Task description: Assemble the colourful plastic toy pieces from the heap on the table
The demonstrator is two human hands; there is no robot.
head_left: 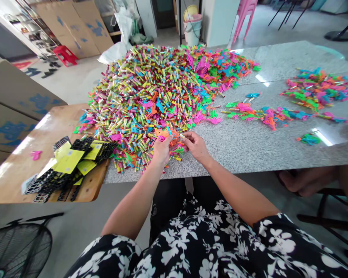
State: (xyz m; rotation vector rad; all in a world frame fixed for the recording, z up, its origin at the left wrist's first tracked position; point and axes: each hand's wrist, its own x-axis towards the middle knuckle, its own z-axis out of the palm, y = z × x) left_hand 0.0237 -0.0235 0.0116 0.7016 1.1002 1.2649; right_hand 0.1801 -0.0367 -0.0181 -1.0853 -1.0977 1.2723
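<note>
My left hand (161,150) is closed at the front of a big heap, pinching orange plastic toy guns (175,138) with a bit of pink beside the thumb. Opposite it, my right hand (197,146) holds a small labelled tube (182,136) by its end between thumb and fingers. The tube's other end points toward the orange toy guns; whether they touch I cannot tell. Around both hands spreads the heap of small yellow, red and blue tubes (124,104), with pink, green, blue and orange toy guns (201,65) mixed in along its right side.
On the grey stone table (234,146), more toy guns with tubes lie in a row (269,116) and a separate pile (321,88). Black plastic frames with yellow cards (69,160) lie on the wooden table (11,170) at left. A fan (20,247) stands below. Someone's legs (310,179) show at right.
</note>
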